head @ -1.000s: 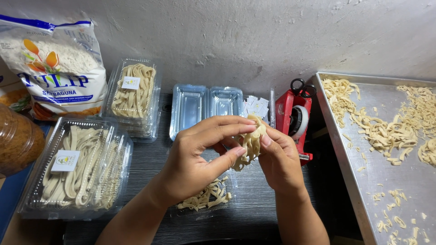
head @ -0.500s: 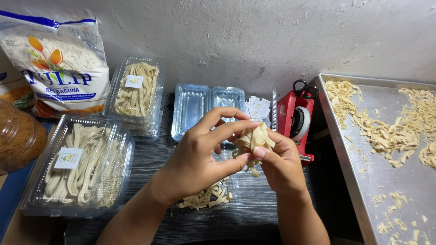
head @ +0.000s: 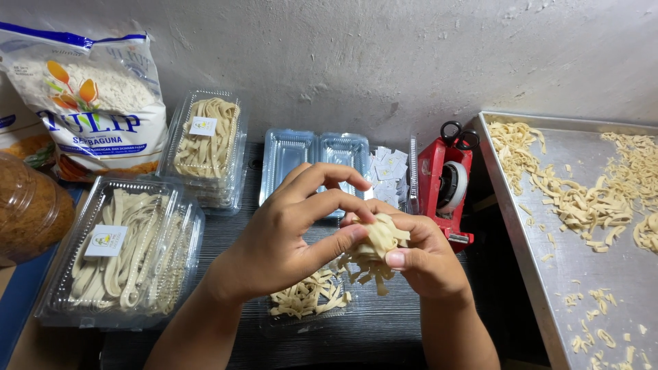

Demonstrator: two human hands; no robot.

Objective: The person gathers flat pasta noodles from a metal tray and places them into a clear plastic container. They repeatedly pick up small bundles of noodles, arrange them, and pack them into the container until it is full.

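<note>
Both my hands hold a bundle of pale flat noodle strips [head: 375, 243] above the dark table. My left hand [head: 291, 233] pinches it from the left with thumb and fingers. My right hand [head: 421, 257] cups it from the right. Some strips hang down from the bundle. Under my hands lies an open clear plastic tray [head: 274, 321] with a small heap of noodle pieces [head: 308, 296] in it.
Two closed clear boxes of noodles [head: 127, 250] [head: 208, 140] sit at left. Empty clear containers [head: 317, 156] and small paper labels [head: 388, 168] lie behind. A red tape dispenser [head: 447, 185] with scissors stands beside a metal tray [head: 548, 288] scattered with noodle strips. A flour bag [head: 96, 103] leans at far left.
My hands have gathered the noodle strips from a hanging strand into a tighter bundle and lowered slightly; my left fingers now curl over the top.
</note>
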